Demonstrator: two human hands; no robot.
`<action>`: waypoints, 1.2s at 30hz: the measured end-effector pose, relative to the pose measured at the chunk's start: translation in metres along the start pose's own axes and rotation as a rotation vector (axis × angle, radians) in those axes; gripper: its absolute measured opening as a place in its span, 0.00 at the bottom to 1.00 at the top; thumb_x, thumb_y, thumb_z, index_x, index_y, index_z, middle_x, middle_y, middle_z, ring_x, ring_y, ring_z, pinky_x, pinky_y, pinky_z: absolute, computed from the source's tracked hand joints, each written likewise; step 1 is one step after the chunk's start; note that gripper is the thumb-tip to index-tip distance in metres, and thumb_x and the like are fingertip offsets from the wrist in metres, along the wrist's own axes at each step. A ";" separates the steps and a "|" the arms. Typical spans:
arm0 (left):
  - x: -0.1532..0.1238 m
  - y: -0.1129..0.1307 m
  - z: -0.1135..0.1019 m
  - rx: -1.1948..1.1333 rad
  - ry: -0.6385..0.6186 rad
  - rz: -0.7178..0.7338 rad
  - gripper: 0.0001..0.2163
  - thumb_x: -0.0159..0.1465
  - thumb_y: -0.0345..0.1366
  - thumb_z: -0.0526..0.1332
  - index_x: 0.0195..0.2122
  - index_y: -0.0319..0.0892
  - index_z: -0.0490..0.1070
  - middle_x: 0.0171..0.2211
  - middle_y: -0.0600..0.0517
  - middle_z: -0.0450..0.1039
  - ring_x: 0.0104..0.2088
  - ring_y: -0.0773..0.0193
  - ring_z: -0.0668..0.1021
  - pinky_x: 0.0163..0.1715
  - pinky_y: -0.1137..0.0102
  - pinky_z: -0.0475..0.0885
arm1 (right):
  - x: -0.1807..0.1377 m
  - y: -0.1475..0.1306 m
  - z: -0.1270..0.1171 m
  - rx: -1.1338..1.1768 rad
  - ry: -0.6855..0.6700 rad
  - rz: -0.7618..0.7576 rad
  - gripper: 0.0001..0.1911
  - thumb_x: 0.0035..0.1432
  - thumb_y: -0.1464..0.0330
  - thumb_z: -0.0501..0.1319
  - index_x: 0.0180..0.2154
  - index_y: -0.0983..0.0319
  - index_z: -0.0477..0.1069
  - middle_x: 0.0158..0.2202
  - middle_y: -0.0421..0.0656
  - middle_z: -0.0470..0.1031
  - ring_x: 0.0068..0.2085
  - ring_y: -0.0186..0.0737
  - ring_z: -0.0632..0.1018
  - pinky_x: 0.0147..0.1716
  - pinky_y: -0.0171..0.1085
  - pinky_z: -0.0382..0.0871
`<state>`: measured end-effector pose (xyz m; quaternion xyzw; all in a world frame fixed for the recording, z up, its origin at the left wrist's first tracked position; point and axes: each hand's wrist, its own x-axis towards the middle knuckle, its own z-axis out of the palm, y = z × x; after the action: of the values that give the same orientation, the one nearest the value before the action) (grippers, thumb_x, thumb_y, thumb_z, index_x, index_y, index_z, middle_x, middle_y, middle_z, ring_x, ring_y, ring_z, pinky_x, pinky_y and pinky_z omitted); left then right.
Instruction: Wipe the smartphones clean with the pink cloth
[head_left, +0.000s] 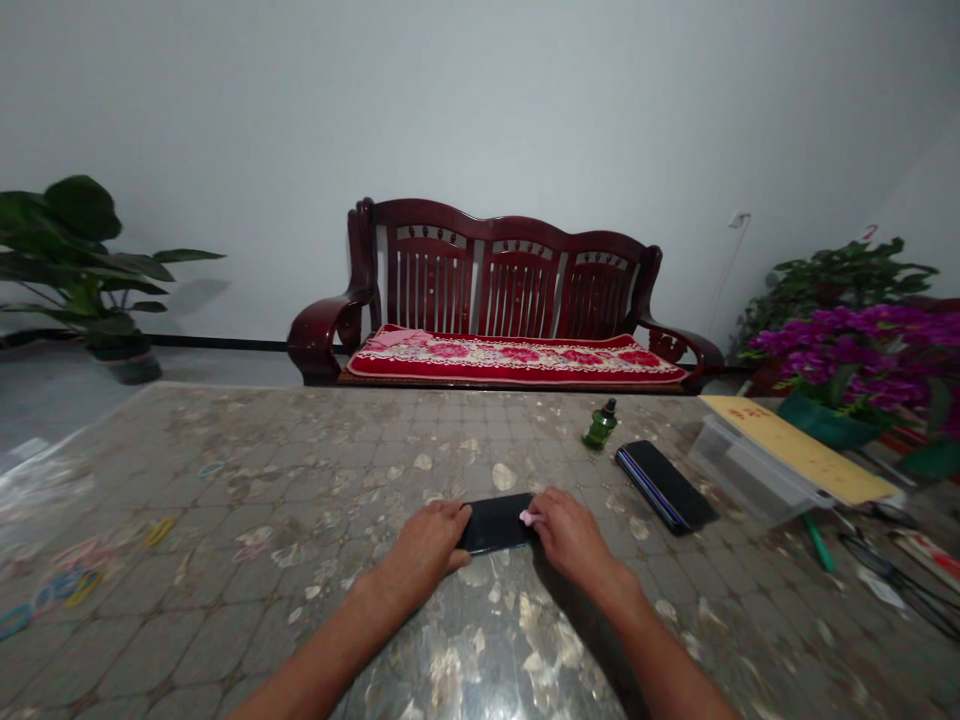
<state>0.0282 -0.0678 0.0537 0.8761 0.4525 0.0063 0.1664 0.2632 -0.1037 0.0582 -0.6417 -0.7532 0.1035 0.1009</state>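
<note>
Black phone (pixel 496 522) lies flat on the table, centre foreground, long side across the view. Left hand (pixel 427 548) clamps its left end at 9 o'clock, fingers curled together over the edge, thumb on the near edge. Right hand (pixel 571 535) sits on the right end at 3 o'clock, fingertips pinching a small pink thing (pixel 529 517) against the phone's right edge; too small to say what it is.

From the phone:
- 2 o'clock, near: second dark phone (pixel 666 485), lying diagonal.
- 1 o'clock: small green bottle (pixel 600 426), upright, just beside the second phone's far end.
- 3 o'clock, well apart: clear plastic box (pixel 750 470) with a yellow sheet on top, green pen (pixel 817 544) beside it.
- 9 o'clock, far left: scattered rubber bands (pixel 64 583) near the table's left edge.

Patterned table (pixel 300 480) is bare between the phone and the far edge at 12 o'clock, and across the left-centre. Wooden bench (pixel 502 300) behind the far edge.
</note>
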 end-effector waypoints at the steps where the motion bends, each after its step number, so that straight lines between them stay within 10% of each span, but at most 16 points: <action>1: 0.000 0.000 0.000 0.008 -0.001 0.009 0.21 0.59 0.31 0.67 0.54 0.39 0.71 0.56 0.38 0.72 0.57 0.46 0.73 0.58 0.60 0.65 | -0.002 -0.001 0.000 0.007 -0.006 -0.009 0.11 0.62 0.76 0.55 0.39 0.62 0.75 0.41 0.45 0.75 0.45 0.41 0.74 0.44 0.34 0.59; 36: -0.007 -0.004 -0.004 -0.082 0.032 0.034 0.20 0.58 0.31 0.68 0.53 0.41 0.73 0.56 0.40 0.73 0.59 0.46 0.72 0.59 0.58 0.65 | 0.016 -0.032 0.015 -0.098 0.038 0.060 0.13 0.68 0.70 0.52 0.38 0.61 0.76 0.41 0.47 0.77 0.43 0.43 0.76 0.40 0.36 0.62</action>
<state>0.0202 -0.0698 0.0567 0.8759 0.4393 0.0416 0.1949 0.2266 -0.0932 0.0535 -0.6701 -0.7357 0.0574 0.0806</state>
